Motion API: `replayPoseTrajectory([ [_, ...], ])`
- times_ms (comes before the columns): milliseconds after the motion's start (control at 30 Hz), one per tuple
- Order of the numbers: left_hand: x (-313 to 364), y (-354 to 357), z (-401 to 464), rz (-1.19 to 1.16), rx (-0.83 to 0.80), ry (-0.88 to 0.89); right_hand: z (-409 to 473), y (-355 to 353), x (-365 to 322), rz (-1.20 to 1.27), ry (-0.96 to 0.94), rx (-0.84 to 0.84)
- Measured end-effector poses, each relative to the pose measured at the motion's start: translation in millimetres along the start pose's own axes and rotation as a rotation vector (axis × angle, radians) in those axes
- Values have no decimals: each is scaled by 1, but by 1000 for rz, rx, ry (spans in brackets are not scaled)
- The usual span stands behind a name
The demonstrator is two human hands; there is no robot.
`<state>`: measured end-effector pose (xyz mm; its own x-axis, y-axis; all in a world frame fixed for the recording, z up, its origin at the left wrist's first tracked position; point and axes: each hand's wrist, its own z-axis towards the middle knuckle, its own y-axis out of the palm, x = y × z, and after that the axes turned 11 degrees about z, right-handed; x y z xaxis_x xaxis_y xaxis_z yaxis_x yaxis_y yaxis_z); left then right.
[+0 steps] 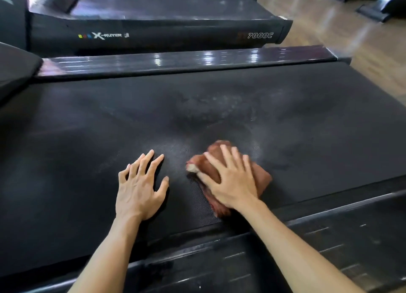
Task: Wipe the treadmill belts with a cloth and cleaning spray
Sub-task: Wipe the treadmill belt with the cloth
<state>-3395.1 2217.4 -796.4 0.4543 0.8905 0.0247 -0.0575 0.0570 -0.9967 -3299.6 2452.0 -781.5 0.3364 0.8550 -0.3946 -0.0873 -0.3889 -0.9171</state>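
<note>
Treadmill belt (219,108) fills most of my head view: a broad black band with a fine woven grain, matt, marked with pale smears and a greyish haze across its middle. My right hand (230,180) lies flat on a reddish-brown cloth (261,178), fingers spread and pressing down on it rather than curled round it; the cloth is soft, bunched into a rough folded pad, with a lighter frayed corner poking out beside my thumb. It sits on the near half of the belt, close to the near side rail (285,244). My left hand (140,187) is palm down on the bare belt just beside the cloth, fingers loose and splayed, gripping nothing.

That near rail is dark hard plastic with short ridged dashes and a dusty sheen. The far side rail (186,60) is glossy and ribbed, catching bright window glare. Beyond it stands a second treadmill (153,26), black, lettered X-Runner and 7000C on its flank. A polished wooden floor (329,29) shows at the upper right, brown and reflective.

Belt surface runs open to the left and right of my hands, and out to the far rail
</note>
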Motion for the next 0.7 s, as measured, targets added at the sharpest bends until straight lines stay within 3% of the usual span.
replayPoseTrajectory([
  [100, 0, 2, 0, 3, 12, 1, 27, -12, 26, 20, 322, 101],
  [167, 0, 4, 0, 0, 17, 6, 69, -14, 19, 20, 380, 123],
  [333, -1, 3, 0, 6, 12, 8, 131, -1, -17, 15, 158, 24],
  [433, 0, 3, 0, 6, 20, 9, 86, 1, -20, 29, -108, -38],
  [500, -1, 3, 0, 7, 22, 4, 47, 0, -1, 36, -160, -32],
  [600, -1, 5, 0, 8, 28, 1, 39, -6, 27, 19, 98, 69],
  [700, -1, 5, -1, 6, 36, 1, 97, -15, 16, 62, 347, 102],
])
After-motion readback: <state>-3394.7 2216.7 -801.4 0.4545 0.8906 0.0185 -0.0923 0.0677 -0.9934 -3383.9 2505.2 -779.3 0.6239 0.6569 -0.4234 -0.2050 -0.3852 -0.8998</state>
